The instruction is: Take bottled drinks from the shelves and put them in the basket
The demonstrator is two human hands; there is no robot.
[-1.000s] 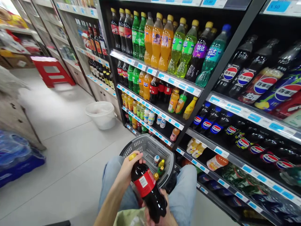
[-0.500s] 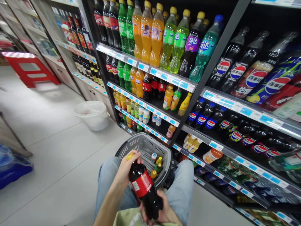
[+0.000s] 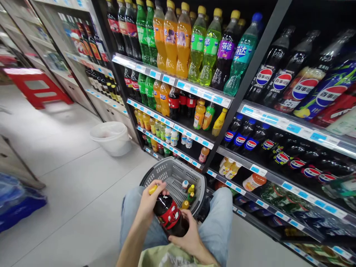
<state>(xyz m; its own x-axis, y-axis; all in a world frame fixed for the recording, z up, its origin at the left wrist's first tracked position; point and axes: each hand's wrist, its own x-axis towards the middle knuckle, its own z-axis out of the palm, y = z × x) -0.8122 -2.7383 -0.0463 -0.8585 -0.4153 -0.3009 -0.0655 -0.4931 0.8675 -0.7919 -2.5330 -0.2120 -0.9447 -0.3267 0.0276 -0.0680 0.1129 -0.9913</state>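
Observation:
A large cola bottle (image 3: 168, 217) with a red label and a yellow cap lies tilted over my lap. My left hand (image 3: 151, 198) is wrapped round its neck, just below the cap. Lower down, my right hand (image 3: 187, 233) grips the bottle near its base, thumb and fingers on either side. Just beyond the bottle, between my knees and the shelves, stands a grey shopping basket (image 3: 147, 172). Several small bottles are in its right side, among them a white bottle with a blue cap (image 3: 185, 184) and a yellow-capped bottle (image 3: 191, 189).
Shelves of soda bottles (image 3: 197, 52) rise in front, with Pepsi bottles (image 3: 264, 76) to the right. A white bucket (image 3: 112, 139) stands on the floor at left. Farther off is a red folding stand (image 3: 39, 87); a blue-wrapped pack (image 3: 19, 202) lies at the left edge.
The bottle has been turned about its length, so a different side of the label shows. My right hand has shifted up from beneath the base to the bottle's right side.

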